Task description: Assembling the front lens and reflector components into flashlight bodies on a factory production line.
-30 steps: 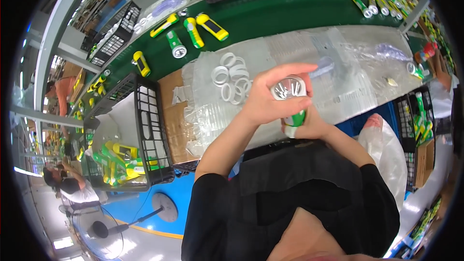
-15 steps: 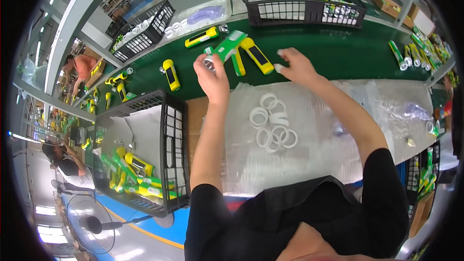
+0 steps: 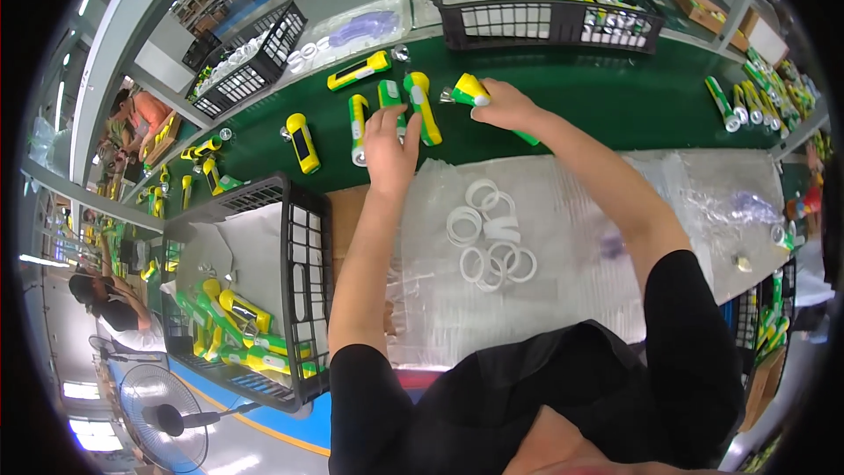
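Observation:
My right hand [image 3: 508, 107] wraps around a yellow-and-green flashlight [image 3: 472, 91] above the green belt. Its yellow head points left with a small silvery part at the tip, and its green tail shows below my palm. My left hand [image 3: 391, 154] has its fingers and thumb around the lower end of a green flashlight [image 3: 389, 93], mostly covering that end. Beside it on the left lies a yellow-green flashlight [image 3: 358, 123] with a silvery end towards me. A yellow-headed flashlight [image 3: 424, 110] lies just right of my left fingers.
White rings [image 3: 464, 225] lie on the plastic-covered bench [image 3: 563, 299]. A black crate [image 3: 308, 281] of flashlights stands at left, another black crate [image 3: 510, 25] beyond the belt [image 3: 598, 97]. More flashlights [image 3: 778, 88] are piled at far right. A fan [image 3: 163, 418] stands lower left.
My left hand has lowered the green flashlight onto the belt. My right hand, open and empty before, has moved left and taken hold of a yellow-headed flashlight and turned it sideways.

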Tool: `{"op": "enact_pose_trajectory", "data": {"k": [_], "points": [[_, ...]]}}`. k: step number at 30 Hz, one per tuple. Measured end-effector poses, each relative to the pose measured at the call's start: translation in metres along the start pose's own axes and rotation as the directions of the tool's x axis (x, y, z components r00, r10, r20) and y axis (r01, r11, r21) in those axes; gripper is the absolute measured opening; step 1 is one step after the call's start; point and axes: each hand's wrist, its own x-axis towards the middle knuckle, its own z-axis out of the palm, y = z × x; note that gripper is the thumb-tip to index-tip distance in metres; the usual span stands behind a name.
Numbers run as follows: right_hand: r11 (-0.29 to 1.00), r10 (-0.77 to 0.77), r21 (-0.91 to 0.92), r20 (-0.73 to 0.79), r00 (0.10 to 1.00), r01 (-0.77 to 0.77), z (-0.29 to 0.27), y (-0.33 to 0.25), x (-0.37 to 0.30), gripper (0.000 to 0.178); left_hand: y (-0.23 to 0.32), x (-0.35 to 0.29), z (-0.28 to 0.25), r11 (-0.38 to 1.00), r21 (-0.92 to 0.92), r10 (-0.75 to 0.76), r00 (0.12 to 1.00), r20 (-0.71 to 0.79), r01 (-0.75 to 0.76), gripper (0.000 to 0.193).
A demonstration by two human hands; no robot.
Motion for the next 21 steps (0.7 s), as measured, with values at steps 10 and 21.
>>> {"op": "enact_pose_trajectory", "data": {"k": [10,21], "points": [[0.978,-0.178,-0.142,-0.184,0.967,0.153,-0.079,-0.036,-0.242,0.072,0.169,-0.036,-0.017,0.375,-0.687,-0.035,0.750,0.661,0.623,0.046],[0.521,-0.029,0.853,0.005,1.000,0.011,-0.023,-0.024,-0.370,0.050,0.247,-0.102,-0.070,0.568,-0.782,0.201,0.877,0.436,0.258,0.019]]}}
